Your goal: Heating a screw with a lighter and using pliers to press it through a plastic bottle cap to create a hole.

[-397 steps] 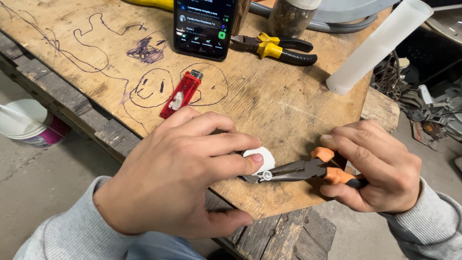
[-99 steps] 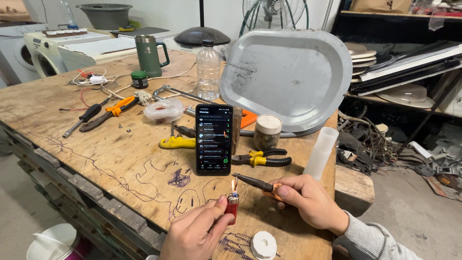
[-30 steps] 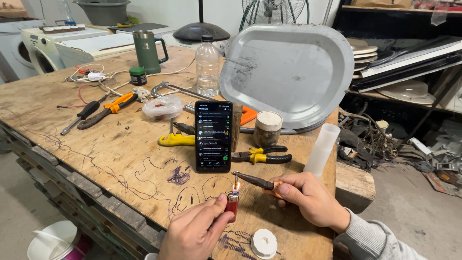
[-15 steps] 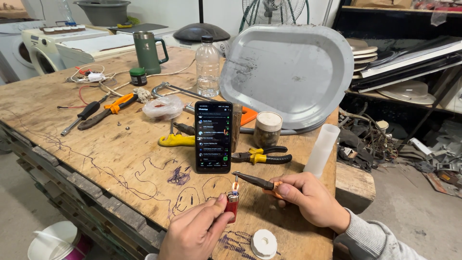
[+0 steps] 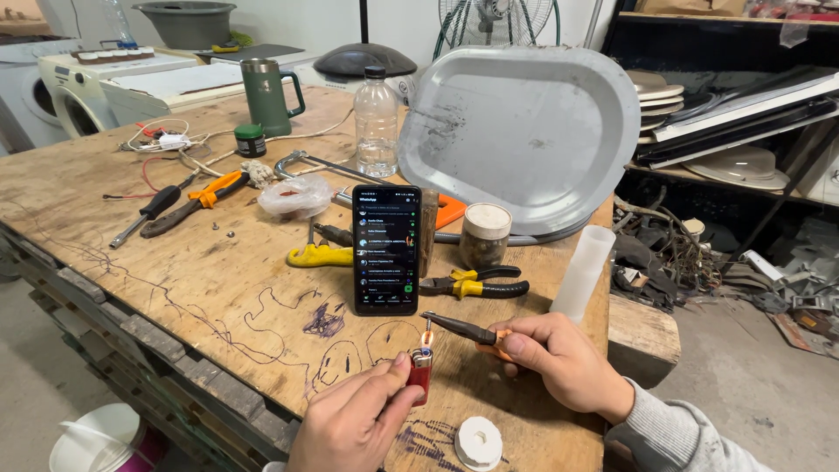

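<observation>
Down at the desk's (image 5: pixel 175 288) near edge, the left hand (image 5: pixel 354 428) is closed around a red lighter (image 5: pixel 419 374), its flame lit. Beside it, the right hand (image 5: pixel 559 358) grips orange-handled pliers (image 5: pixel 463 329), their tip just above the flame, in front of a propped phone (image 5: pixel 386 249).

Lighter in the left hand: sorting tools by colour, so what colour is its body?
Red, with a metal top; the lighter shows in the head view.

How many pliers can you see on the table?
3. Orange needle-nose pliers are in the right hand, tips over the lit lighter. Yellow-handled pliers lie right of the phone. Orange-handled pliers lie far left. More may hide in the clutter.
</observation>
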